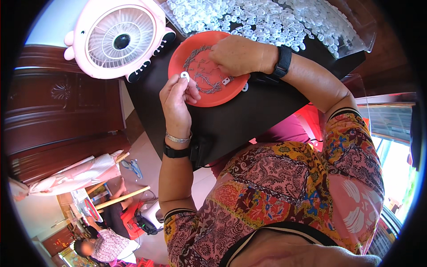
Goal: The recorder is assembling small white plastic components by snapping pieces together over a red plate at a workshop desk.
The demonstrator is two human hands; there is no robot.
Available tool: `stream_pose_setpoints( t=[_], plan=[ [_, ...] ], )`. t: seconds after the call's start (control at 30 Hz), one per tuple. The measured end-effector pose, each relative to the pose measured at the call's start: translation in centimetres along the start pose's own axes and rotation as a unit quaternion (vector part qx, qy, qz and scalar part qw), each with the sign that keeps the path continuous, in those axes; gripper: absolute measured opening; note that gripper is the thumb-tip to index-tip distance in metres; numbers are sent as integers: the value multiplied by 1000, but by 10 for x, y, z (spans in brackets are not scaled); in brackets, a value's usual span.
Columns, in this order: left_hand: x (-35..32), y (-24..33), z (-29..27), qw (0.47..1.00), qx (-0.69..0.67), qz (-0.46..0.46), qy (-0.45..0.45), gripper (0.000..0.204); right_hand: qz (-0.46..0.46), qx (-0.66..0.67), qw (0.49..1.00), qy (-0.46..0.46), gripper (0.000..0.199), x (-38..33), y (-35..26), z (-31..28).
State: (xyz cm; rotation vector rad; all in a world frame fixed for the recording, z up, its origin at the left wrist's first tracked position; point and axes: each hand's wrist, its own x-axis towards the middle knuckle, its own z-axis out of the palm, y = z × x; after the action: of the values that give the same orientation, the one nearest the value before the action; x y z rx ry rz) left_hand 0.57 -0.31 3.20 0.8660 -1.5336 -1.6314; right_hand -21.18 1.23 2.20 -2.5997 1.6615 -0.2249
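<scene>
Between the thumb and fingertips of my left hand (176, 95) is a small white oval plastic piece with a hole (185, 76), held upright at the near left rim of a red-orange bowl (213, 99). My right hand (242, 55) reaches over the bowl's far right side, its fingers bent down and together; whatever they pinch is hidden. Thin grey metal pins (209, 86) lie in a loose ring and scattered inside the bowl. A white piece with dark holes (226, 81) rests among them near the right wall.
Behind the bowl, a clear tray (356, 49) holds a heap of white plastic pieces (267, 22). A pink fan (80, 62) stands left on the black table (222, 129). One white piece (245, 87) lies beside the bowl. Another person (106, 244) sits at lower left.
</scene>
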Motion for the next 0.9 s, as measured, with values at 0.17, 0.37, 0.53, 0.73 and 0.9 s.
stream_pose_setpoints(
  t=[0.17,0.37,0.53,0.73,0.9],
  plan=[
    [0,0,0,1000,0,-2,6,24,-11,24,999,-18,18,1,-1,-4],
    [0,1,1,1000,-29,-11,-3,27,-50,157,980,108,17,1,-3,-8],
    [0,2,1,997,-77,-4,-20,30,-11,338,926,168,15,3,-9,-8],
    [-1,3,5,999,-39,1,17,28,-8,511,856,71,13,1,-23,-9],
    [-2,1,6,999,-32,2,8,27,14,471,878,84,11,-2,-31,-17]
  ],
)
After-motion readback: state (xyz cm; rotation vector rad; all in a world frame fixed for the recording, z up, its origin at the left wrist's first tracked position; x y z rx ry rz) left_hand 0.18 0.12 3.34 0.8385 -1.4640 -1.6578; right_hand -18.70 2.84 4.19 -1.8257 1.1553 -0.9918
